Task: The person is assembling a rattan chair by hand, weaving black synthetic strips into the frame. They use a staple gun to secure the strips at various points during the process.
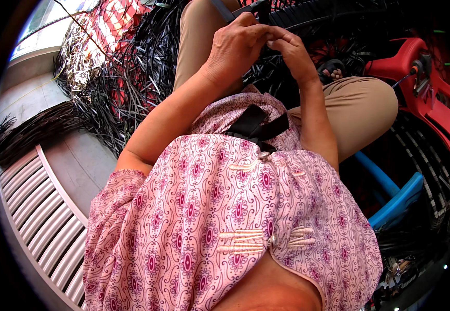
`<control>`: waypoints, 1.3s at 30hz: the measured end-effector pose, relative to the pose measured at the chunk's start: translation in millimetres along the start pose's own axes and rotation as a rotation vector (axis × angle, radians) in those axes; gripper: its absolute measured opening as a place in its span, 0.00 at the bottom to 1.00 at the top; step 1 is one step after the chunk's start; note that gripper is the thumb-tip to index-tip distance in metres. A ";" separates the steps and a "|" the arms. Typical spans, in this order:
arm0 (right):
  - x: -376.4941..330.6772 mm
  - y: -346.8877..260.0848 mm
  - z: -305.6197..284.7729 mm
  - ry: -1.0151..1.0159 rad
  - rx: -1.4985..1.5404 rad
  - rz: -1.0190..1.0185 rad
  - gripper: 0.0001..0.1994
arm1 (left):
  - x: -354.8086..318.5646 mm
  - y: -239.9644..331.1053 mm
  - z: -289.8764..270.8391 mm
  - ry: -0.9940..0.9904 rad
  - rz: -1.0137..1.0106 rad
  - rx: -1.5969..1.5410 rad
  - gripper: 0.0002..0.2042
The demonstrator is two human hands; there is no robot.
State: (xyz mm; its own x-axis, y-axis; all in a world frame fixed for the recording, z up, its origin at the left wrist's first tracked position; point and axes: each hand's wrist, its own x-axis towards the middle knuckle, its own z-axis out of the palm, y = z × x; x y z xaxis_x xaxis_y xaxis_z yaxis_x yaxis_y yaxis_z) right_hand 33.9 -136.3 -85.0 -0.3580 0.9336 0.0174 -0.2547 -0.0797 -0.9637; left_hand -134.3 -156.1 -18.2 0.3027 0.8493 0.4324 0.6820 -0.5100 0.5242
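Up at the top of the view, the left hand [235,49] and the right hand [293,54] come together, fingertips meeting, both sets of fingers bent inward in a pinch. Whether a thin strip runs between those fingertips, I can't tell; the knuckles cover the spot.

Just beyond them lies a ribbed black woven band [313,15], dark and dull-sheened, its narrow ribs packed side by side, stretching off to the right of the fingers. Its far side sinks into shadow, and its near end is lost by the hands, so whether either hand touches it is unclear. A flat dark strap [221,8] slants in by the left hand, cut off by the top edge.

Over on the left, a tangled heap of glossy black strips [152,57] catches the light, single strands hard to separate. Below, crossed tan trouser legs [362,111], with a sandalled foot [333,70] half sunk in the gloom. To the right, a red plastic piece [417,57] and a blue plastic piece [398,202], the blue one partly behind the patterned shirt [225,207].
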 end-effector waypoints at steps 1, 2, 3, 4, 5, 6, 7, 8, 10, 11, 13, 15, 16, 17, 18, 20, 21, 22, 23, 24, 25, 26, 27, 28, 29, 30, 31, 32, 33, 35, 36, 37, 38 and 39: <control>0.1 3.5 1.2 -0.024 -0.009 -0.020 0.15 | 1.4 0.4 -2.4 -0.016 0.000 0.042 0.08; 0.3 6.7 2.2 -0.048 -0.019 -0.040 0.14 | 3.2 0.7 -4.9 -0.031 0.001 0.084 0.09; 1.3 7.4 6.0 -0.033 -0.021 -0.095 0.12 | 4.8 0.8 -8.4 0.007 0.040 0.084 0.09; 2.6 8.8 6.1 -0.028 -0.023 -0.094 0.11 | 6.8 1.0 -11.9 0.044 0.080 0.084 0.09; 4.7 10.8 5.8 -0.022 -0.025 -0.094 0.10 | 10.0 1.9 -15.3 0.082 0.120 0.084 0.09; 5.3 12.7 7.0 -0.018 -0.025 -0.092 0.10 | 17.3 0.8 -18.9 0.181 0.218 0.164 0.10; 5.4 14.1 8.0 0.028 0.028 -0.033 0.10 | 30.1 -2.8 -21.5 0.281 0.317 0.243 0.11; 5.5 15.2 9.5 0.074 0.081 0.025 0.10 | 40.3 -3.2 -24.6 0.381 0.415 0.322 0.12; 8.6 11.9 13.7 0.130 0.129 0.077 0.11 | 48.2 3.4 -28.1 0.064 0.088 0.444 0.13; 7.7 9.6 16.6 0.145 0.126 0.071 0.11 | 59.2 -13.5 -25.2 -0.118 -0.016 0.443 0.14; 5.6 4.3 21.0 0.188 0.114 0.110 0.11 | 83.5 -11.1 -37.7 -0.547 -0.185 0.448 0.18; 6.0 6.0 19.9 0.252 0.206 0.092 0.11 | 90.4 -23.6 -32.2 -0.526 -0.094 0.416 0.19; 5.9 7.6 18.5 0.284 0.254 0.082 0.12 | 91.8 -29.7 -30.4 -0.517 -0.048 0.403 0.20; 3.4 10.4 12.9 0.313 0.287 0.086 0.11 | 88.1 -34.2 -27.7 -0.493 -0.061 0.419 0.24; 2.4 6.4 9.3 0.355 0.318 0.116 0.11 | 91.7 -28.7 -29.2 -0.479 -0.088 0.399 0.25; 0.5 -3.7 14.5 0.429 0.266 0.115 0.12 | 92.2 -9.7 -38.3 -0.446 -0.159 0.359 0.28; -5.9 -9.3 22.8 0.442 0.246 0.162 0.12 | 86.0 -15.4 -32.0 -0.441 -0.180 0.358 0.33; -9.9 -15.7 31.2 0.459 0.222 0.198 0.12 | 77.5 -28.0 -23.1 -0.409 -0.002 0.514 0.17; -10.5 -19.0 36.2 0.476 0.198 0.235 0.12 | 67.8 -39.0 -14.0 -0.364 0.063 0.500 0.21; -12.3 -19.9 37.1 0.496 0.198 0.242 0.12 | 61.9 -36.3 -11.3 -0.324 0.134 0.482 0.25; -14.3 -19.9 37.5 0.516 0.198 0.250 0.11 | 58.5 -37.1 -7.3 -0.301 0.155 0.481 0.25; -16.9 -19.8 37.7 0.535 0.198 0.257 0.11 | 55.7 -38.1 -3.4 -0.278 0.175 0.480 0.24; -21.7 -21.0 39.4 0.586 0.271 0.265 0.11 | 56.6 -39.0 -3.6 -0.255 0.197 0.491 0.24; -20.8 -22.0 41.6 0.595 0.275 0.247 0.11 | 58.6 -40.2 -3.6 -0.232 0.218 0.502 0.24; -18.6 -23.5 44.2 0.604 0.280 0.230 0.10 | 65.9 -40.1 0.2 -0.423 0.093 0.603 0.17; -18.8 -26.0 46.3 0.617 0.283 0.218 0.10 | 63.5 -43.3 1.1 -0.391 0.158 0.598 0.16; -20.5 -29.5 47.3 0.597 0.284 0.227 0.09 | 59.2 -46.4 1.4 -0.358 0.222 0.593 0.14; -22.5 -33.7 48.9 0.600 0.291 0.230 0.09 | 55.0 -47.9 3.5 -0.342 0.236 0.593 0.14; -24.3 -38.8 49.3 0.607 0.297 0.231 0.09 | 54.6 -44.2 2.4 -0.324 0.256 0.589 0.14; -26.4 -47.3 52.4 0.613 0.308 0.231 0.08 | 54.0 -37.1 0.1 -0.269 0.314 0.565 0.14; -25.5 -51.6 57.1 0.612 0.307 0.226 0.08 | 55.6 -34.2 -2.6 -0.225 0.351 0.539 0.14; -24.2 -54.8 60.0 0.610 0.306 0.221 0.08 | 55.4 -36.6 0.5 -0.268 0.298 0.534 0.14; -22.8 -56.8 60.4 0.607 0.304 0.200 0.08 | 53.7 -40.1 5.6 -0.311 0.244 0.528 0.14; -24.5 -57.7 60.5 0.607 0.302 0.187 0.08 | 52.0 -33.5 4.2 -0.332 0.223 0.518 0.14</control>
State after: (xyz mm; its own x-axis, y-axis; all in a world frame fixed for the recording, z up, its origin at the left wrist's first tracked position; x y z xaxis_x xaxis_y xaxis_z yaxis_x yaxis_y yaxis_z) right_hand 3.0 -175.7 -13.7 0.1220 0.9178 -0.3779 -0.5076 -0.2695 -0.8184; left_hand -138.6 -94.3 -16.3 0.6067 0.7702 0.1968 0.7866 -0.6174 -0.0090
